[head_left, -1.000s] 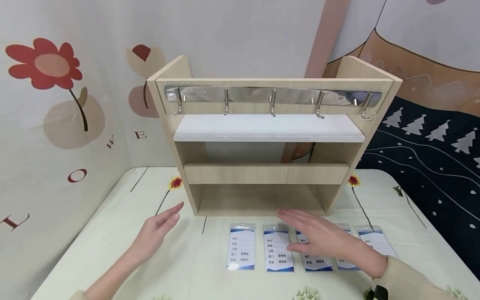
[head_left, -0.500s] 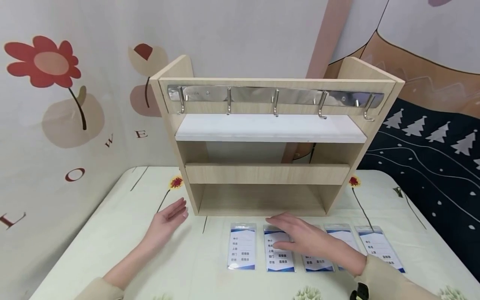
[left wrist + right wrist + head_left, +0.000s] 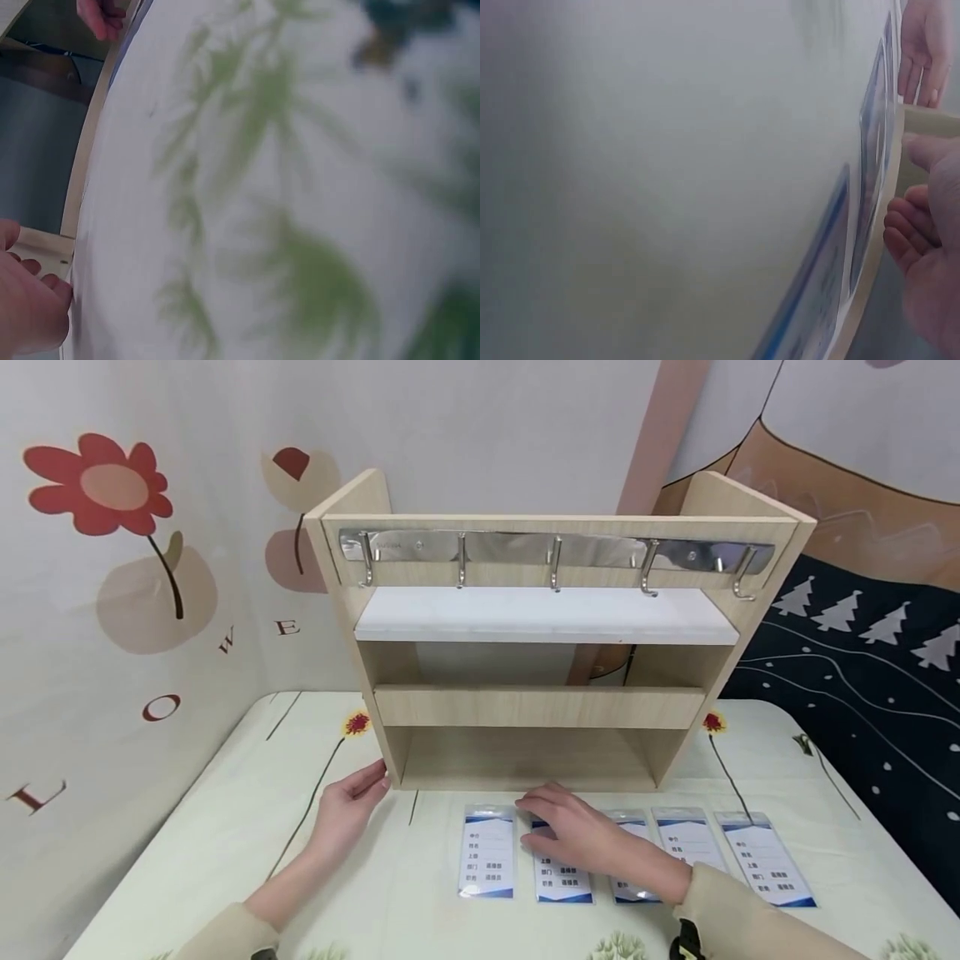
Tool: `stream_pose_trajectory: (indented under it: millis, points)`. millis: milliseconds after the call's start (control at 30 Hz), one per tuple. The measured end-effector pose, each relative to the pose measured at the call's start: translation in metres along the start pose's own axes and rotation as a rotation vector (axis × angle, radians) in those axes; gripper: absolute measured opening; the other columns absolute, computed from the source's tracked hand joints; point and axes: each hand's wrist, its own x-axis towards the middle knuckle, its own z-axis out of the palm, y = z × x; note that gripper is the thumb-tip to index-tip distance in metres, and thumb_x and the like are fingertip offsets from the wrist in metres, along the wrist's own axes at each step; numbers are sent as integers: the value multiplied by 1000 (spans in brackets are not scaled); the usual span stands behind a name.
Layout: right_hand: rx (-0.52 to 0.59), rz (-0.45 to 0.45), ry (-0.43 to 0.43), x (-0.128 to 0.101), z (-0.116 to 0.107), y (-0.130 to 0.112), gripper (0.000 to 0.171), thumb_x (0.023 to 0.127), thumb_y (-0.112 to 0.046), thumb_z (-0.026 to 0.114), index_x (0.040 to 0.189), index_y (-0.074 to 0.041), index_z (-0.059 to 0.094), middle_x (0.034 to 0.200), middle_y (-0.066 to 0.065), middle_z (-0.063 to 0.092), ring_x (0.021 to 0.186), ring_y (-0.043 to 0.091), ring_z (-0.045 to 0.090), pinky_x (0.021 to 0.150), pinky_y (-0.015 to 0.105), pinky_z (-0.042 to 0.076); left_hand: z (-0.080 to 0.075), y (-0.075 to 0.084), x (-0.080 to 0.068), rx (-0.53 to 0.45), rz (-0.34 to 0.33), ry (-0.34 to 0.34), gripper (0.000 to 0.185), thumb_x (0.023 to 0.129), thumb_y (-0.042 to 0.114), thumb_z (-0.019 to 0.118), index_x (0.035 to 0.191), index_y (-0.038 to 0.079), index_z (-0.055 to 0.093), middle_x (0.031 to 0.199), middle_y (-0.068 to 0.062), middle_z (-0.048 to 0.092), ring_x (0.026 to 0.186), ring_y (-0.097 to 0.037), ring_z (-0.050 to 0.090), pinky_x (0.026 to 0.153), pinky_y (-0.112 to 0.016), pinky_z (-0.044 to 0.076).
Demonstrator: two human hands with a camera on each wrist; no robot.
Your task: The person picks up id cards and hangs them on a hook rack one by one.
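A pale wooden shelf unit [image 3: 540, 706] stands upright on the table, a metal rail of hooks [image 3: 487, 548] across its top front. My left hand [image 3: 348, 814] is at the unit's lower left corner, its fingertips at the side panel; whether they touch it cannot be told. Over the second ID badge [image 3: 564, 881] from the left hovers or rests my right hand [image 3: 573, 831], fingers loosely bent, covering that badge's upper part. The leftmost badge [image 3: 487, 853] lies flat beside its fingertips. In the right wrist view my right hand [image 3: 930, 262] pinches nothing.
More badges in clear sleeves lie to the right, including the rightmost badge [image 3: 768, 864], all in a row before the unit. A white shelf board [image 3: 547, 615] sits under the hooks. The patterned tablecloth [image 3: 225, 827] extends left, and a printed curtain [image 3: 480, 435] hangs behind.
My left hand has moved right to the unit's lower left corner. My right hand has slid left, uncovering more of the right-hand badges. The badges and unit have stayed in place.
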Motion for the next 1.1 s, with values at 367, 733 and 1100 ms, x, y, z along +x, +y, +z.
stream_pose_trajectory:
  millis: [367,733,1100]
  points:
    - [73,31,56,14,12,-4,42,97,-19,74,130,3,65,130,15,64,122,29,59,101,43,53,11,-2,0,-19,7,60,38,99,2,66,134,-11,60,131,-26,63,119,-30,63,85,-14,53]
    - [82,106,73,20,17,-10,37,96,-19,75,125,3,68,126,16,65,118,29,60,99,44,53,17,-6,4,-4,7,100,40,96,0,70,133,-10,62,130,-27,64,119,-36,64,85,-16,55]
    - [97,174,94,31,21,-14,38,89,-14,80,121,4,70,121,17,67,117,33,61,100,46,53,22,-11,11,73,81,115,39,95,1,70,132,-10,63,128,-27,65,117,-37,65,89,-22,56]
